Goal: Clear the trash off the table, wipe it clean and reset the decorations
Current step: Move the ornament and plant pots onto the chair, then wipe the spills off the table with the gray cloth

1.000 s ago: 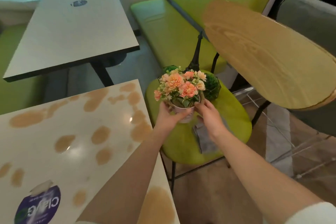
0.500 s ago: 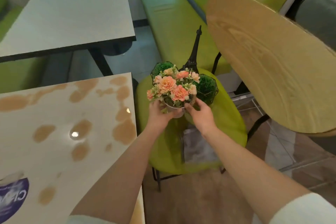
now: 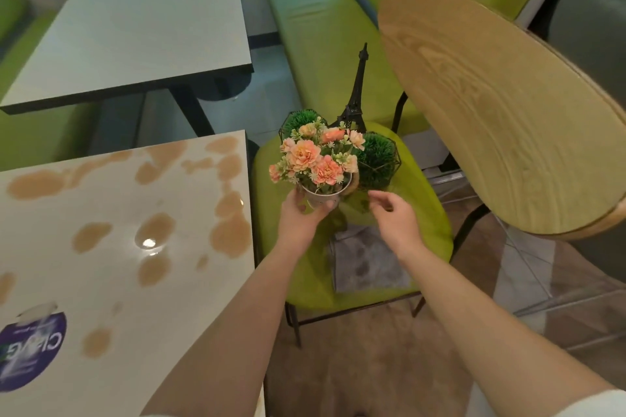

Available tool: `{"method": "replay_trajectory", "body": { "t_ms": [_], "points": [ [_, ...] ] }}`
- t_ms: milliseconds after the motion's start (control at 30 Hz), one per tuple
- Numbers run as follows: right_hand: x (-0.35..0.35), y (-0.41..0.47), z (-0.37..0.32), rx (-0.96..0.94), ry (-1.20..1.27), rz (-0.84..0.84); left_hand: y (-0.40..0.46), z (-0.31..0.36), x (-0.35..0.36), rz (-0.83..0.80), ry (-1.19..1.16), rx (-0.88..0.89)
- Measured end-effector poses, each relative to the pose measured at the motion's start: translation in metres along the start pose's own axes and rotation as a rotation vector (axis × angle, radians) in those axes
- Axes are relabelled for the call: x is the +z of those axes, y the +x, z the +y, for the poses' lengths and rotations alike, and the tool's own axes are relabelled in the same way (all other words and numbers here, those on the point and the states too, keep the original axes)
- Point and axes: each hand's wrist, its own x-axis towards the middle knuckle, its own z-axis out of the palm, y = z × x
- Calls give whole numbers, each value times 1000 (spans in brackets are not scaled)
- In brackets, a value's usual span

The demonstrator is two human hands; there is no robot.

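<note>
On the left, a pale table (image 3: 111, 247) carries tan spill blotches (image 3: 230, 234) and a round purple sticker (image 3: 30, 352) near its front edge. Just right of it stands a green-cushioned chair (image 3: 423, 213) bearing the decorations. The left hand (image 3: 301, 213) grips a white flower pot (image 3: 321, 198) of orange artificial blooms, fingers curled round its side. Behind it sit two green moss balls in wire frames (image 3: 376, 159) and a black Eiffel Tower model (image 3: 355, 101). The right hand (image 3: 393, 213) hovers beside the pot, fingers loosely spread, holding nothing. A grey cloth (image 3: 366, 264) lies on the seat.

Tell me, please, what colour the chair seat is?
Lime green chair seat, seen best in the head view.
</note>
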Motion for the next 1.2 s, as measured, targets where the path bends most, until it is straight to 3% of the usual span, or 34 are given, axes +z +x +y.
{"method": "replay_trajectory", "body": {
  "t_ms": [133, 233, 333, 433, 600, 833, 1000, 1133, 1200],
  "points": [
    [-14, -18, 48, 86, -240, 113, -21, -15, 10, 30, 184, -53],
    [-15, -36, 67, 222, -370, 98, -45, -32, 20, -49, 382, -68],
    [-15, -49, 70, 283, -325, 69, -70, -43, 27, -137, 556, -29],
    [-15, -49, 71, 357, -227, 18, -84, -53, 29, -114, 651, 48],
    [-21, -52, 72, 455, -96, -119, -95, -58, 26, -79, 567, 12],
    [-20, -90, 39, 225, 201, -199, -117, -63, 11, -77, 483, -97],
    [-8, -114, 18, 165, 107, -353, -133, -61, -11, 17, 277, -60],
    [8, -135, 10, 157, 141, -552, -163, -55, -39, -25, 22, -69],
    [17, -143, 9, 183, 173, -618, -179, -53, -55, -43, 6, -91]
  ]
}}
